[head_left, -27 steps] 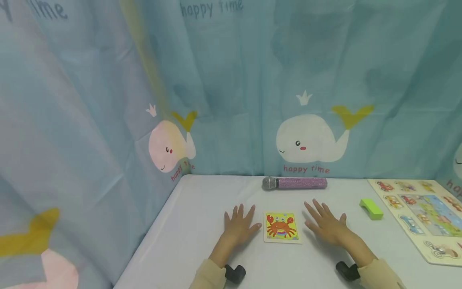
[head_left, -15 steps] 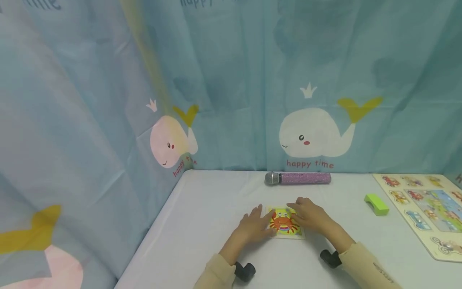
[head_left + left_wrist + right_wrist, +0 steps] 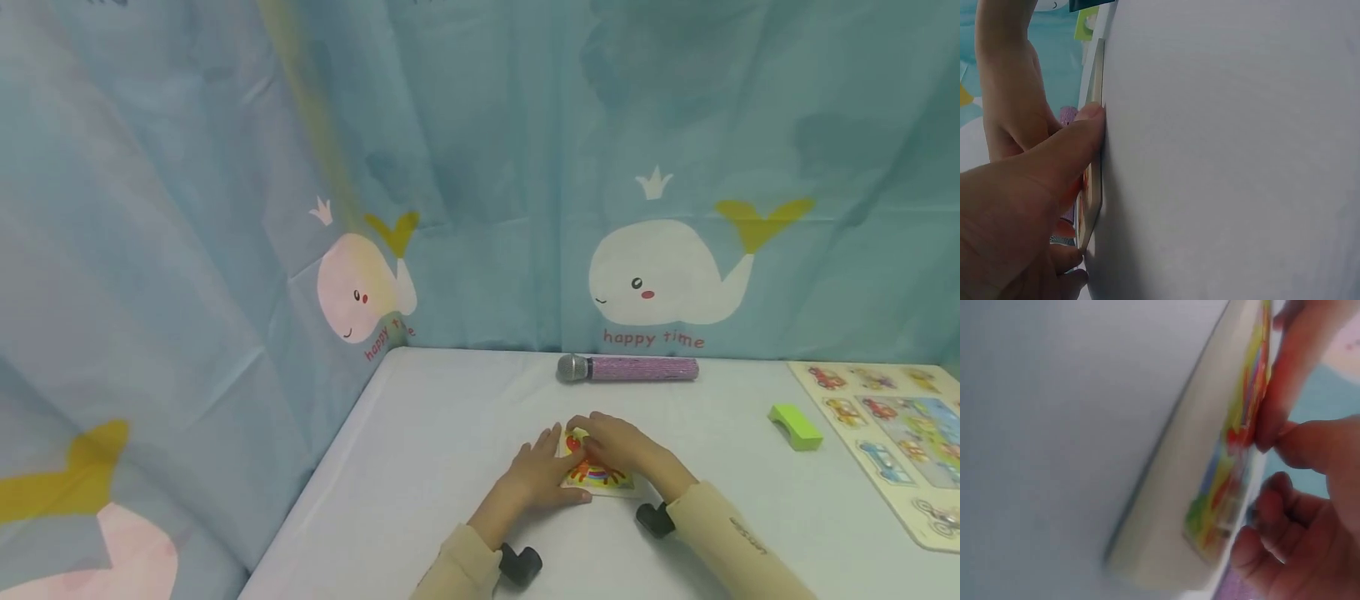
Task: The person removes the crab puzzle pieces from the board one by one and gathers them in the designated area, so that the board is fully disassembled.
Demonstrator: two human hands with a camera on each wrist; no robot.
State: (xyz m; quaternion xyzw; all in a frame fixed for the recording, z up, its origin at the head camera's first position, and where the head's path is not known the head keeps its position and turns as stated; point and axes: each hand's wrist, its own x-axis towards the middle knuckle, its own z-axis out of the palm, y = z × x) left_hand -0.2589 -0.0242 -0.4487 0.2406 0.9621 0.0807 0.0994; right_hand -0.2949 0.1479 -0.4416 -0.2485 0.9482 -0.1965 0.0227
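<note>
A small square wooden crab puzzle [image 3: 596, 477] lies on the white tabletop between both hands. My left hand [image 3: 542, 479] holds its left side, thumb along the near edge and a finger on the picture; the left wrist view shows that thumb [image 3: 1088, 122] against the board's side. Reaching over from the right, my right hand [image 3: 621, 443] has its thumb and curled fingers about the far left part of the crab picture. Its fingers [image 3: 1279, 519] hang at the far edge in the blurred right wrist view. Much of the crab is hidden under both hands.
A purple glittery microphone [image 3: 641, 369] lies near the table's back edge. To the right are a green arch block [image 3: 797, 427] and a large picture puzzle board [image 3: 855, 442]. A blue whale-print curtain [image 3: 480, 292] encloses the back and left side.
Both hands have moved inward from beside the puzzle onto it. The right hand has crossed leftward over the picture, its fingers curling. The head view has shifted slightly.
</note>
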